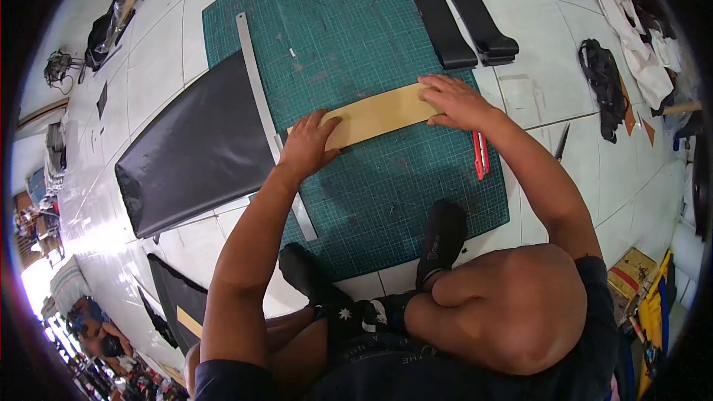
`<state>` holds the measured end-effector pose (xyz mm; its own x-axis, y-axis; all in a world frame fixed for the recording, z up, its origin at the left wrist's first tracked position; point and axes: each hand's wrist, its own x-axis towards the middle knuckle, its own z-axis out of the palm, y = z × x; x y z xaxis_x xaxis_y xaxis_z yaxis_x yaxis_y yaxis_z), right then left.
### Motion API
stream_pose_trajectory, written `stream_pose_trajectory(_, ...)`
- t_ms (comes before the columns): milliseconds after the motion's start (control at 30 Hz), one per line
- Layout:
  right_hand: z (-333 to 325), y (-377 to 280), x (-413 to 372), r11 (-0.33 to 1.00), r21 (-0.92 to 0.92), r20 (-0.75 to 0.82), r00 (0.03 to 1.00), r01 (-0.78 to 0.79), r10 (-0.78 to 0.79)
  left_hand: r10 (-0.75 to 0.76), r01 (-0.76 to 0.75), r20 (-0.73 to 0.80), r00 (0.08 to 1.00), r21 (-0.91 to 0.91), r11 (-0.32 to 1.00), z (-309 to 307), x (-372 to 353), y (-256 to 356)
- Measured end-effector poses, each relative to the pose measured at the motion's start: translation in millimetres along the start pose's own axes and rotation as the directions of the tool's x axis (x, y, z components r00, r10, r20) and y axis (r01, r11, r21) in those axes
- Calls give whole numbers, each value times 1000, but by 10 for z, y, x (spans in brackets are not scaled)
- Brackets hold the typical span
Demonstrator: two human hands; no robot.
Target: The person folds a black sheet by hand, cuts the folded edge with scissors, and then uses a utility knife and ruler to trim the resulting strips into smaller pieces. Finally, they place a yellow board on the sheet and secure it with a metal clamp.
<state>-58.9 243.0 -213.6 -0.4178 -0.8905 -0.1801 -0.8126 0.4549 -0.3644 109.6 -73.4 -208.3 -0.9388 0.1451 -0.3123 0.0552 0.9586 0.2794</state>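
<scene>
A tan, cardboard-like strip (382,113) lies slantwise over the green cutting mat (356,200). My left hand (306,141) grips its left end, thumb on top and fingers at the far edge. At the other end, my right hand (459,104) holds the strip between thumb and fingers. A long metal ruler (256,78) runs beside and partly behind my left hand, along the edge of a black sheet of material (200,145). Just below my right wrist, a red utility knife (480,156) rests on the mat.
Folded black strips (442,18) lie across the mat's upper right corner. A dark pointed tool (562,142) is on the tiled floor to the right, near a black bundle (603,89). My socked feet (442,236) stand at the mat's near edge.
</scene>
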Motion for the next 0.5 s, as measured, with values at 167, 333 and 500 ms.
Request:
stream_pose_trajectory(167,33,-8,-5,1000,4,-12,1000,-3,3,27,-27,-15,1000,0,1000,102,-31,-40)
stream_pose_trajectory(333,66,67,8,1000,15,-38,999,21,-20,31,-31,-5,1000,26,999,17,16,-38)
stream_pose_trajectory(500,-21,-26,2,1000,13,16,1000,-25,25,20,-20,-7,1000,53,998,43,-5,-27)
